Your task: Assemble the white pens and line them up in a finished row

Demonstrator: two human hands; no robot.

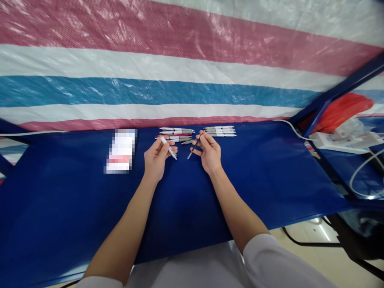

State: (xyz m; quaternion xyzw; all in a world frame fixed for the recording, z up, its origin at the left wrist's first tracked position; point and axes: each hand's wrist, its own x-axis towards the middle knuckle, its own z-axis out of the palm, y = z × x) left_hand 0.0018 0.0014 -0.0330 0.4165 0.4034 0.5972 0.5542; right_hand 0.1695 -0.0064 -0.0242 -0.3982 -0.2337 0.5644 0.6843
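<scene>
My left hand (154, 161) is closed on a white pen barrel (169, 148), pinched between thumb and fingers with its clear tip slanting down to the right. Between the fingertips of my right hand (211, 155) is a thin dark pen refill (193, 149), tilted with its lower end toward the left. A gap separates the barrel from the refill. Just behind my hands lie several pens (177, 132), mostly white and grey with one red, partly hidden by my fingers. To their right, another row of white and grey pens (220, 131) lies side by side.
The blue table (186, 216) runs below a striped plastic sheet (168, 92). A blurred-out white and red item (121, 152) lies on the left. At the right are a metal frame post (339, 90), a red plastic bag (345, 112), a white power strip (336, 143) and cables.
</scene>
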